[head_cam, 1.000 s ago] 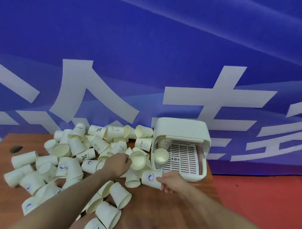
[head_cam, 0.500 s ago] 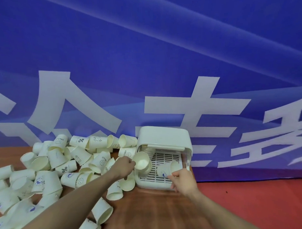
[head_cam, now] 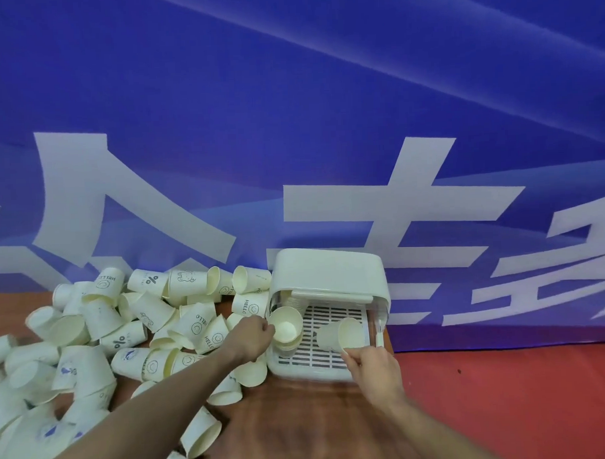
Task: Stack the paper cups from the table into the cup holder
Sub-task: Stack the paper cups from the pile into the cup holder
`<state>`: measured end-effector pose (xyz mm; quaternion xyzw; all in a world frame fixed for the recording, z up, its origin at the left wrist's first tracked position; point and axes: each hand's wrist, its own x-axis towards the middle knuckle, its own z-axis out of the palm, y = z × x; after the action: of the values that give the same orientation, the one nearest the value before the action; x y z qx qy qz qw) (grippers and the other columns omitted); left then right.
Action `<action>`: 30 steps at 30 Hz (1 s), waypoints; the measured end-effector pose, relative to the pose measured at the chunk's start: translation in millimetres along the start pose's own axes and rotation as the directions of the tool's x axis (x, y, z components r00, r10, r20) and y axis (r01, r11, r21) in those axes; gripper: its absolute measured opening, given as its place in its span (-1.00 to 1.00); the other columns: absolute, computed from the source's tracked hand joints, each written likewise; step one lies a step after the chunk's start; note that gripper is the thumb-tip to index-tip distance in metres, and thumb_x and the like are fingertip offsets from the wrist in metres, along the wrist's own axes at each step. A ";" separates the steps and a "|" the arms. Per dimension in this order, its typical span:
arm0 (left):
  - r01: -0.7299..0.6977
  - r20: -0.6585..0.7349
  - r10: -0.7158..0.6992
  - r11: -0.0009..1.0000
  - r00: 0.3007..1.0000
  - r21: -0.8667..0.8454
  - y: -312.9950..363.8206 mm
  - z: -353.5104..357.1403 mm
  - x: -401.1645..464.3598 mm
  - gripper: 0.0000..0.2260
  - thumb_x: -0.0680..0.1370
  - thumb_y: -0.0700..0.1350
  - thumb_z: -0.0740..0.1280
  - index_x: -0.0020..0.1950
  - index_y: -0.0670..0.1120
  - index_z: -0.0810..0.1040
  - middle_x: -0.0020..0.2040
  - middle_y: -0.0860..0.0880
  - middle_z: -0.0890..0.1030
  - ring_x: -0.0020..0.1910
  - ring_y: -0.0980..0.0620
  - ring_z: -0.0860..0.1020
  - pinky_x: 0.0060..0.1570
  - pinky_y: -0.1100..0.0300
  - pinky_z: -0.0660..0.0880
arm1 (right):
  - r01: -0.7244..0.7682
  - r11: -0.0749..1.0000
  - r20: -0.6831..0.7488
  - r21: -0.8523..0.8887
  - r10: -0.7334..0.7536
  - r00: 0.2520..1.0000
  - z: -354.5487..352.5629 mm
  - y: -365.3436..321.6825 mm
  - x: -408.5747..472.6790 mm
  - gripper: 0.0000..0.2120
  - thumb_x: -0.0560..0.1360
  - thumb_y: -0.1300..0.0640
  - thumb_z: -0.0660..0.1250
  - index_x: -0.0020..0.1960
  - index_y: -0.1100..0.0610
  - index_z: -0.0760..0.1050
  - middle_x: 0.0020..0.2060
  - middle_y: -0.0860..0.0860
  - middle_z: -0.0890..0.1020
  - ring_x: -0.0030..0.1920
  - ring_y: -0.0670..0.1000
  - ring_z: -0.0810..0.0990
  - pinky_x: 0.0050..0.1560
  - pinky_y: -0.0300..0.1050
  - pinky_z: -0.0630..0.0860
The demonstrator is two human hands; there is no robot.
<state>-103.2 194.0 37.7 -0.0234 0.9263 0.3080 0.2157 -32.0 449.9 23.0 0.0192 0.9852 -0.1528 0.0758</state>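
Blue banner cloth [head_cam: 324, 108] with big white characters fills the background, and below it I see the brown wooden table [head_cam: 301, 418] with red floor [head_cam: 505, 394] to its right. On the table's far right corner sits the white cup holder [head_cam: 326, 273], its hood raised over a slotted tray [head_cam: 331, 317]. My left hand [head_cam: 253, 337] has its fingers curled on the rim of a cup [head_cam: 286, 324] at the holder's left side, mouth facing me, nested onto a stack [head_cam: 291, 346] that lies in the tray's left lane. My right hand [head_cam: 371, 364] pinches a second cup [head_cam: 339, 334] by its rim; that cup lies tilted on its side over the tray's right part, base pointing left. Left of the holder, a loose heap of cups [head_cam: 102, 339] covers the table, most tipped over, some printed with "HELLO" or a percent sign. More lie near my left forearm [head_cam: 146, 413], one [head_cam: 198, 435] just beside it.
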 end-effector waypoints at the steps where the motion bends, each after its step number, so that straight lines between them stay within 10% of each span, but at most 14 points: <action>1: 0.006 0.021 -0.007 1.000 1.000 0.006 -1.3 1.4 3.5 -0.66 0.60 -0.06 0.16 -0.37 -0.09 0.30 -0.47 -0.04 0.41 -0.58 0.01 0.44 -0.47 0.22 0.40 | 0.000 1.000 -0.009 0.011 0.000 1.000 1.9 0.2 1.3 -0.61 0.59 -0.13 0.21 -0.33 0.05 0.41 -0.54 0.00 0.30 -0.44 0.01 0.29 -0.34 -0.10 0.31; 16: 0.056 0.098 -0.068 0.990 0.993 0.126 -2.6 8.5 21.3 -0.62 0.63 0.08 0.13 -0.33 -0.08 0.36 -0.42 -0.04 0.51 -0.53 0.01 0.50 -0.36 0.20 0.42 | 0.158 0.987 -0.129 0.026 -0.153 0.980 5.0 -2.2 10.7 -0.76 0.61 -0.08 0.17 0.07 -0.07 0.59 -0.14 -0.09 0.63 -0.14 -0.04 0.59 -0.22 -0.12 0.41; 30: 0.120 -0.051 -0.112 0.970 0.992 0.211 -51.4 -32.9 -20.2 -0.65 0.60 0.13 0.14 -0.26 -0.06 0.47 -0.26 0.02 0.59 -0.31 0.02 0.55 -0.17 0.12 0.52 | 0.361 0.921 -0.154 -0.149 -0.382 0.911 0.1 -57.0 18.9 -0.96 0.43 0.09 0.43 -0.20 -0.03 0.63 -0.43 -0.07 0.55 -0.47 0.04 0.56 -0.52 -0.20 0.35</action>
<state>-88.5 131.4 40.9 -0.0603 0.9551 0.1931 0.2166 -54.1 395.9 37.0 -0.1593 0.9808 -0.1039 -0.0432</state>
